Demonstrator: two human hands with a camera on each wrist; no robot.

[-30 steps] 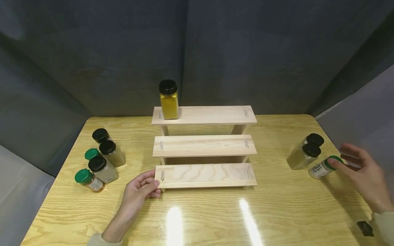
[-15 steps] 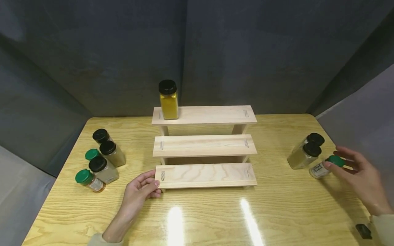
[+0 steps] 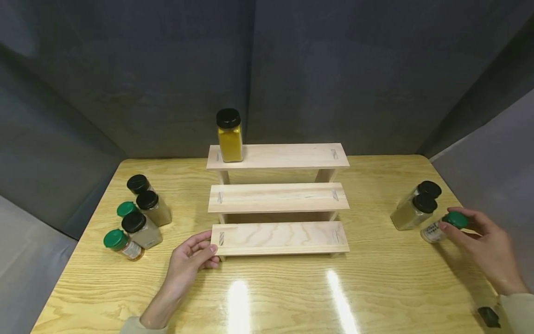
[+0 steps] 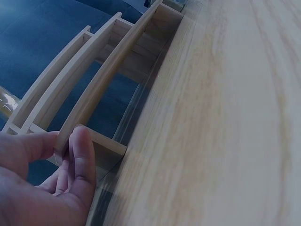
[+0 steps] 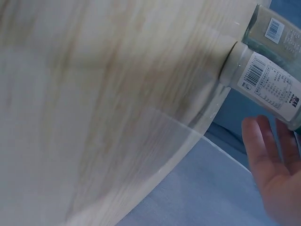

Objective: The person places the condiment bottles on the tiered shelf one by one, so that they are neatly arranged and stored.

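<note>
A three-tier wooden rack (image 3: 279, 239) stands mid-table in the head view. My left hand (image 3: 187, 260) grips the left end of its lowest board, thumb on top; the left wrist view shows fingers (image 4: 83, 160) curled under that board. Far right, my right hand (image 3: 486, 246) pinches the green cap of a small labelled spice jar (image 3: 432, 233) between thumb and fingers. The jar stands upright on the table. In the right wrist view its label (image 5: 270, 84) shows, while the cap is mostly cut off. A black-capped jar of yellow spice (image 3: 231, 144) stands on the top board's left end.
Two black-capped jars (image 3: 409, 215) stand beside the green-capped jar. At the table's left are several more jars, including a black-capped one (image 3: 146, 235) and a green-capped one (image 3: 131, 250). Dark curtains (image 3: 333, 79) hang behind the table (image 3: 292, 297).
My right hand has come in closer around the green cap, and its fingers have closed on it. The left hand and rack stay as they were.
</note>
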